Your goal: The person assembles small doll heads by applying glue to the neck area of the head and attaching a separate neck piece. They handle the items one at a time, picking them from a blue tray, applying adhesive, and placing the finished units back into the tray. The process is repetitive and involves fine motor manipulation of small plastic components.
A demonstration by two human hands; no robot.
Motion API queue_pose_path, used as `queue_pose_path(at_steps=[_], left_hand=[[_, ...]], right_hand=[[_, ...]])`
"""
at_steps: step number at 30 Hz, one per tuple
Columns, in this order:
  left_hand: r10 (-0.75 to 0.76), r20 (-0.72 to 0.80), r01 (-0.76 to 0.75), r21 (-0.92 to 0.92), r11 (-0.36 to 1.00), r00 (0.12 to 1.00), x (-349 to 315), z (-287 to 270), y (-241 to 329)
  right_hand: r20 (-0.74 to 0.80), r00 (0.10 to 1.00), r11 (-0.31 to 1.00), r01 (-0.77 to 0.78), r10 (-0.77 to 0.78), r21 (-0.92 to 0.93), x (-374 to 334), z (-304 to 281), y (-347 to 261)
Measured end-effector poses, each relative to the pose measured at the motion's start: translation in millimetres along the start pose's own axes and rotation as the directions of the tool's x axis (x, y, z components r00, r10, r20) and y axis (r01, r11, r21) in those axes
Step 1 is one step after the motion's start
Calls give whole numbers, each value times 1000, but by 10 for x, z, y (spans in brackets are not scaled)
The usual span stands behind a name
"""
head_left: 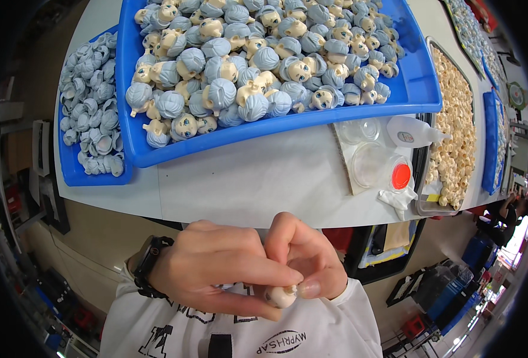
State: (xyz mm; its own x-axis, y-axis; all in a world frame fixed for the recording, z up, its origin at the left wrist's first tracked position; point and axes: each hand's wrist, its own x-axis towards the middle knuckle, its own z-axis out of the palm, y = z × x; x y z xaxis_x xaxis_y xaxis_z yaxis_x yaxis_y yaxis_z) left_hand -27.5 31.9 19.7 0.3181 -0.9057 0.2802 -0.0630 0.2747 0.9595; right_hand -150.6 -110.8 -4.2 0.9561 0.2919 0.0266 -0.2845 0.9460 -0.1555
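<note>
Close to my chest, below the table's front edge, my left hand [222,262] pinches a small cream doll head [282,296] between thumb and fingers. A dark watch is strapped on that wrist. My right hand [311,259] meets it from the other side, fingers curled and thumb tip against the doll head's edge. The fingers cover much of the piece, so its details are hard to make out. Beyond my hands, a big blue tray [216,143] holds many doll heads with pale blue hair. To its left, a smaller blue tray [91,179] carries loose pale blue hair pieces.
On the white table [234,173], right of centre, are clear round containers [368,167], one with a red disc, a white squeeze bottle [408,131] and a crumpled white tissue [398,201]. A metal tray [429,206] of cream parts stands farther right. Another person sits at the far right.
</note>
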Motion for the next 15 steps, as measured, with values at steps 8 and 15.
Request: queue_pose_path(at_steps=[8,15], left_hand=[[2,-52,-2,5,1000,999,-28,41,-6],[12,1,-12,85,996,1000,-14,-15,-44]], right_hand=[[18,1000,1000,7,-8,8,-7,-32,8],[-55,998,999,-29,27,-43,11,-12,-15]])
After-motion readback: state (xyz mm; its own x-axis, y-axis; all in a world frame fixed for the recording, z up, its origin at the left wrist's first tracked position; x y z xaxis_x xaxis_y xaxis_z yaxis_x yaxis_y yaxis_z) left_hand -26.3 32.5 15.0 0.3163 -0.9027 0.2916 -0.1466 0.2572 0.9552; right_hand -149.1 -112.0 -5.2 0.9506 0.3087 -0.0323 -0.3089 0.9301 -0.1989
